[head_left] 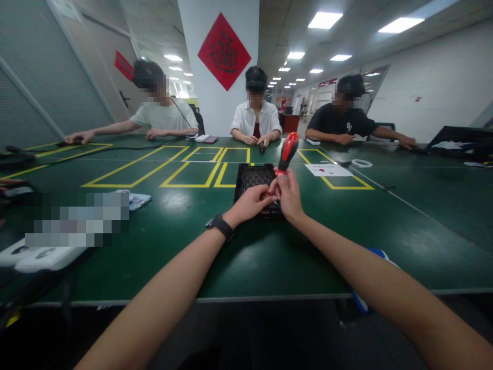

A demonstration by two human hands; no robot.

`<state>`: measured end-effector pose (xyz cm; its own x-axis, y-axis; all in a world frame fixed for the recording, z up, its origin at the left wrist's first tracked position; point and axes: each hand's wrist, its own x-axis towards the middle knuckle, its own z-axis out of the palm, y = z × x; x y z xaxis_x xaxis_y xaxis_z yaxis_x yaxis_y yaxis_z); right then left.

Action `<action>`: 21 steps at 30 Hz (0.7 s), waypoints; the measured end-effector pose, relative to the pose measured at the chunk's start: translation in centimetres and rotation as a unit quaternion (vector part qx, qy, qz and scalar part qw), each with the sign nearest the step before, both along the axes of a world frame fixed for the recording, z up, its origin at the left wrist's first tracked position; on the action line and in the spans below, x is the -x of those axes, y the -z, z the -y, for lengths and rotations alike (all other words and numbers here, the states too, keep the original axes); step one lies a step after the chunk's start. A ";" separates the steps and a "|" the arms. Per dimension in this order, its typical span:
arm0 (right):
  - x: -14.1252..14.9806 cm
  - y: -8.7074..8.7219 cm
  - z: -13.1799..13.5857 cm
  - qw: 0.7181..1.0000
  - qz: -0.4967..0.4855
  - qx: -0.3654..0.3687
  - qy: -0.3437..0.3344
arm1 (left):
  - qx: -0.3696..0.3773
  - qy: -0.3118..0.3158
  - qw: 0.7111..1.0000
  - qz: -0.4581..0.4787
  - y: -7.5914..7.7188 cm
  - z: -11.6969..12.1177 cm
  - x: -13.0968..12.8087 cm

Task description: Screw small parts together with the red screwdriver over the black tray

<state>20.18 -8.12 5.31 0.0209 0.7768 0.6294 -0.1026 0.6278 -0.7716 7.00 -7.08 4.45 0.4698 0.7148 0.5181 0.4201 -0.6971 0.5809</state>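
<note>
A screwdriver (289, 150) with a red and black handle stands tilted, handle up, in my right hand (290, 195). The fingers are closed round it just below the handle. My left hand (252, 202) meets the right one, fingertips pinched together near the lower part of the screwdriver. What the left fingertips pinch is hidden. Both hands are over the near right part of a black tray-like box (238, 180), which has a textured, grid-like inside. The screwdriver's tip is covered by my fingers.
Yellow tape outlines (185, 174) mark the green table (173, 267). A printed sheet (329, 170) and a tape roll (362, 163) lie to the right. White devices (50, 257) with cables are at the left. Several people sit across the table, one holding a dark tool (262, 147).
</note>
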 end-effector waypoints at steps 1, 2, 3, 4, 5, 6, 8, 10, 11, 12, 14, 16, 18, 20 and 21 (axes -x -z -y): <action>0.0 0.0 0.1 1.000 -0.001 -0.001 0.000 | 0.003 -0.004 1.000 0.001 0.0 0.0 0.0; 0.0 -0.1 0.1 1.000 -0.002 -0.001 -0.001 | 0.008 -0.005 1.000 0.003 0.0 0.0 0.0; 0.0 -0.1 0.2 1.000 -0.002 0.001 -0.003 | 0.013 -0.002 1.000 0.005 0.0 0.0 0.0; 0.0 -0.1 0.2 1.000 0.000 0.004 -0.006 | 0.019 0.000 1.000 0.008 0.0 -0.1 0.0; 0.0 -0.2 0.2 1.000 0.001 0.007 -0.009 | 0.024 0.001 1.000 0.013 0.0 -0.1 0.0; 0.0 -0.2 0.2 1.000 0.003 0.011 -0.012 | 0.032 0.004 0.999 0.017 0.0 -0.2 0.0; 0.0 -0.1 0.1 1.000 0.004 0.016 -0.017 | 0.056 0.016 0.998 0.027 0.0 -0.3 0.1; -0.1 0.0 0.0 1.000 -0.001 0.013 -0.017 | 0.083 0.035 0.995 0.044 0.1 -0.4 0.1; -0.1 0.1 -0.1 1.000 -0.003 0.012 -0.016 | 0.095 0.047 0.993 0.052 0.1 -0.4 0.2; -0.1 0.1 -0.2 1.000 -0.007 0.010 -0.015 | 0.104 0.056 0.991 0.061 0.1 -0.5 0.2; -0.2 0.3 -0.4 1.000 -0.012 0.009 -0.010 | 0.119 0.071 0.988 0.073 0.2 -0.5 0.2; -0.2 0.4 -0.5 1.000 -0.011 0.014 -0.008 | 0.121 0.075 0.988 0.065 0.2 -0.4 0.2; -0.2 0.4 -0.5 1.000 -0.006 0.017 -0.009 | 0.096 0.051 0.993 0.041 0.1 -0.3 0.1; -0.2 0.3 -0.4 1.000 0.000 0.014 -0.011 | 0.052 0.005 0.999 0.017 0.1 -0.2 0.1; -0.1 0.3 -0.4 1.000 0.003 0.011 -0.012 | 0.033 -0.017 0.999 0.012 0.1 -0.1 0.0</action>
